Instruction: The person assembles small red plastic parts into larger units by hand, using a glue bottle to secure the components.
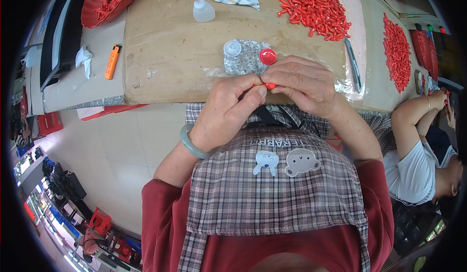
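Head view: pinching a small red piece (pixel 271 86) in fingers (pixel 290 79) of left hand (pixel 226 104) and right hand (pixel 314 88), beside speckled grey slab (pixel 247 64).

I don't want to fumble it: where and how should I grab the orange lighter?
Probably pinch the orange lighter across its middle, coming from above with the left hand, once free: it's long, slim and lies flat, and that hand is nearer.
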A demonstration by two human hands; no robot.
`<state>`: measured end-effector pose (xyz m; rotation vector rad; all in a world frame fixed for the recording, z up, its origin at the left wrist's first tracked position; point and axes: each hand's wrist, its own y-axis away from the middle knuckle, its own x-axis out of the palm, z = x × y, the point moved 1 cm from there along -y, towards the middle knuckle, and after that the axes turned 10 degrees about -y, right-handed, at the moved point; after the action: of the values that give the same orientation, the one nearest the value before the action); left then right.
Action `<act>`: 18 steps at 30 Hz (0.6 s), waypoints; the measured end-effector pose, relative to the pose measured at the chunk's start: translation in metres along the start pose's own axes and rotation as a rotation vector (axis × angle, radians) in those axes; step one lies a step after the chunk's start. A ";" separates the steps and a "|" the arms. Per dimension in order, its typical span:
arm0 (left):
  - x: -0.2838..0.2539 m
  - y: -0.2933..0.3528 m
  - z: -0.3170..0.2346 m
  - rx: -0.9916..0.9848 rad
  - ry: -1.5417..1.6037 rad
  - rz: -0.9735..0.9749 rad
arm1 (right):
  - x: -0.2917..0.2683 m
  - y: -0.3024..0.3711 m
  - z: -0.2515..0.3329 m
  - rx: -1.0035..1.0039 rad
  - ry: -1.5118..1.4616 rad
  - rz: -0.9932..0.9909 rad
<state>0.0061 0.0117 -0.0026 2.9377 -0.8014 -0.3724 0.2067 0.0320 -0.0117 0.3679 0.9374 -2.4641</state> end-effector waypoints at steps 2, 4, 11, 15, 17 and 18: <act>0.000 0.001 0.000 -0.003 0.002 0.000 | 0.000 0.000 0.000 -0.002 0.003 0.001; 0.000 0.001 0.000 -0.005 0.006 0.002 | 0.000 0.000 0.000 -0.002 0.006 0.003; 0.000 0.000 0.000 0.003 0.010 0.001 | 0.000 0.001 0.000 0.030 0.005 0.002; -0.003 -0.001 0.000 -0.028 -0.029 0.018 | -0.001 0.001 -0.001 0.043 -0.002 0.008; -0.002 0.000 0.000 -0.025 -0.017 0.014 | -0.002 0.001 0.000 0.049 -0.008 0.013; -0.002 0.000 0.001 -0.022 -0.004 0.010 | -0.002 0.000 0.000 0.055 -0.013 0.016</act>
<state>0.0043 0.0128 -0.0030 2.9127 -0.8067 -0.3843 0.2088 0.0326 -0.0110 0.3760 0.8597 -2.4784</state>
